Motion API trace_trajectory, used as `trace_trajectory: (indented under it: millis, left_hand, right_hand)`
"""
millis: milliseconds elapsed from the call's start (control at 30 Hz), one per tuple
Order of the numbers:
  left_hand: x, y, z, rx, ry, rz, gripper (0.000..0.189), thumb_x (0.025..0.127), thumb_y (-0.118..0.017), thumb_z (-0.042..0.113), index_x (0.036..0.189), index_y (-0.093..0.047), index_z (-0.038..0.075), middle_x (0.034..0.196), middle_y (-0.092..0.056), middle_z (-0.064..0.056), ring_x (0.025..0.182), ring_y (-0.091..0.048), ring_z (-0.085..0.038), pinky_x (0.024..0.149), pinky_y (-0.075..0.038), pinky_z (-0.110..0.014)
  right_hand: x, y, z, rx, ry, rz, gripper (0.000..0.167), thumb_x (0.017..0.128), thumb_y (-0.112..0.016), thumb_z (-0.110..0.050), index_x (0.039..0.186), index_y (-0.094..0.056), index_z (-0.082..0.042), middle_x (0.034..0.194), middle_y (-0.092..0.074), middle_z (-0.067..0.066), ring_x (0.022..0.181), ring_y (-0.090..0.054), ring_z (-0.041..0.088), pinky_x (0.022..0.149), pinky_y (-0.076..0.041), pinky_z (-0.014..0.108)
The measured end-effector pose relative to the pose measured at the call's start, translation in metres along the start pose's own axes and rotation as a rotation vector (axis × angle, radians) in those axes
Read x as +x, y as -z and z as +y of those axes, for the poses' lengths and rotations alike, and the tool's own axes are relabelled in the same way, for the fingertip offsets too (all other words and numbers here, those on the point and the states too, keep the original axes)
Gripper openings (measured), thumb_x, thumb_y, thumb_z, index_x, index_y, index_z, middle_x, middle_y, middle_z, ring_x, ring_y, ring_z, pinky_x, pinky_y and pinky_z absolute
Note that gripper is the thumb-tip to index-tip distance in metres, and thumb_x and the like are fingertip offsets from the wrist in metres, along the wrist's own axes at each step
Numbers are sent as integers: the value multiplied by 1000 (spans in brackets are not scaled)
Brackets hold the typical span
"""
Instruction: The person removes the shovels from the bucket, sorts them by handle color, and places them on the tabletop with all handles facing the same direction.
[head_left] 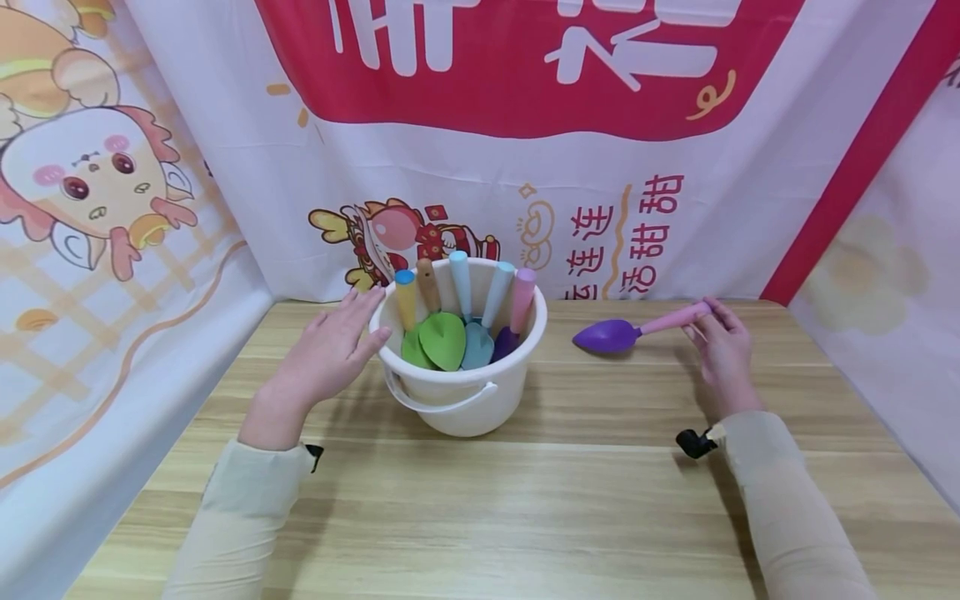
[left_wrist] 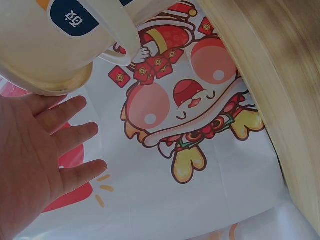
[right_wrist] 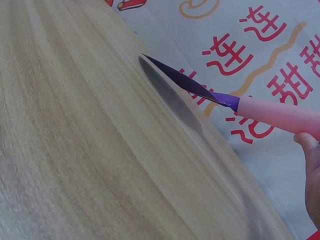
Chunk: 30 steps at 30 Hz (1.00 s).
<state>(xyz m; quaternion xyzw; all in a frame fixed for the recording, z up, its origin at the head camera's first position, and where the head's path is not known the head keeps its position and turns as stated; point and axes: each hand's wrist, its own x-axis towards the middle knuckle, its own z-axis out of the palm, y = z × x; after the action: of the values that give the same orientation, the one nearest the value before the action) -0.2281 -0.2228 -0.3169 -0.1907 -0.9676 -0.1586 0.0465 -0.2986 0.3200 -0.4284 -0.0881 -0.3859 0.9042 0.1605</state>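
Observation:
A white bucket (head_left: 480,421) stands on the wooden table, its carrying handle hanging at the front. Several small garden trowels lean inside with grips upward: green blades (head_left: 444,340), blue-grey blades (head_left: 477,346) and a purple one under a pink grip (head_left: 522,300). My left hand (head_left: 326,354) is at the bucket's left rim, fingers stretched out; the left wrist view shows them spread beside the bucket wall (left_wrist: 30,55). To the right, my right hand (head_left: 725,350) pinches the pink grip end of another trowel (head_left: 609,336). Its purple blade (right_wrist: 182,80) points left, close over the table.
A printed white and red cloth (head_left: 495,167) hangs behind the table's back edge. More cloth (head_left: 142,250) covers the left side, and a pale sheet (head_left: 885,275) the right. Small black devices (head_left: 696,443) sit at both wrists.

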Motion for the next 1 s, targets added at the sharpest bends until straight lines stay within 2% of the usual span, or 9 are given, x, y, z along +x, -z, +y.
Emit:
trace_trajectory:
  millis: [200, 367, 567, 733, 833, 933, 1000]
  left_hand:
    - [0, 0, 1, -5, 4, -6, 67, 110, -35, 47, 166, -17, 12, 170, -19, -11, 156, -6, -36, 119, -7, -68]
    - [-1, 0, 2, -6, 3, -5, 68, 110, -34, 47, 165, -18, 12, 170, -19, -12, 156, -5, -36, 120, -7, -68]
    - [-1, 0, 3, -11, 9, -4, 67, 110, -34, 47, 165, -17, 12, 169, -19, -12, 156, -5, -35, 119, -7, -68]
    - [-1, 0, 4, -9, 17, -12, 68, 110, -34, 48, 166, -16, 13, 170, -18, -11, 156, -5, -35, 120, -7, -68]
    - [-1, 0, 4, -9, 17, -14, 68, 110, -33, 48, 166, -16, 13, 170, -19, -11, 156, -5, -35, 119, -7, -68]
    - [0, 0, 4, -12, 17, -10, 68, 110, -33, 49, 166, -17, 13, 169, -19, -11, 156, -5, -35, 119, -7, -69]
    - [0, 0, 4, -16, 18, -6, 68, 110, -34, 49, 166, -17, 14, 169, -19, -11, 156, -5, -35, 119, -7, -68]
  right_hand:
    - [2, 3, 1, 19, -7, -3, 21, 99, -58, 11, 107, -70, -4, 103, -69, 6, 92, -71, 14, 87, -58, 28]
    - [2, 5, -1, 24, -38, -3, 22, 97, -61, 10, 112, -69, -3, 102, -70, 6, 92, -71, 15, 89, -57, 28]
    - [4, 12, -4, 19, -128, -50, 21, 99, -61, 5, 117, -64, -5, 103, -70, 7, 95, -71, 16, 96, -53, 27]
    - [6, 18, -8, -26, -202, -78, 19, 102, -57, 4, 106, -68, -11, 99, -72, 6, 94, -71, 14, 99, -50, 25]
    - [7, 19, -10, -66, -238, -79, 19, 102, -58, 3, 104, -69, -13, 100, -73, 3, 96, -71, 12, 101, -48, 24]
    - [8, 19, -13, -103, -274, -62, 19, 101, -62, 1, 113, -66, -14, 103, -71, 2, 101, -69, 11, 104, -45, 23]
    - [9, 18, -15, -139, -299, -47, 35, 100, -64, -1, 132, -61, -14, 108, -69, 1, 103, -68, 9, 105, -44, 23]
